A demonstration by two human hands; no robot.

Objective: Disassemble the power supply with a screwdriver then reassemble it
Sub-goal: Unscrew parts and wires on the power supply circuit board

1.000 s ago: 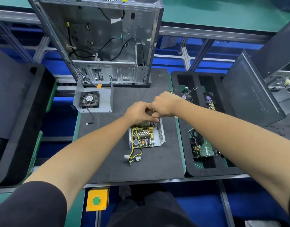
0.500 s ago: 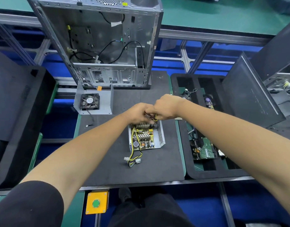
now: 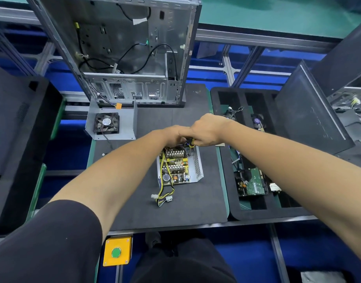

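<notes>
The open power supply (image 3: pixel 198 170) lies on the black mat (image 3: pixel 196 207), its circuit board, heat sinks and yellow-black cable bundle (image 3: pixel 162 196) exposed. Both hands meet over its far end. My right hand (image 3: pixel 206 129) grips a black-and-yellow screwdriver (image 3: pixel 190 142) that points down into the far right corner of the supply. My left hand (image 3: pixel 173 136) curls beside it, fingers at the screwdriver; what exactly they pinch is hidden. The supply's cover with the fan (image 3: pixel 107 124) stands apart at the mat's far left.
An empty computer case (image 3: pixel 124 48) stands upright at the back of the mat. A black foam tray (image 3: pixel 257 213) on the right holds circuit boards and parts, with a dark side panel (image 3: pixel 306 117) leaning beyond it. A yellow button box (image 3: pixel 117 252) sits below the table edge.
Both hands stay joined over the supply's far end and shift only slightly; the screwdriver handle shows more clearly under my right hand now.
</notes>
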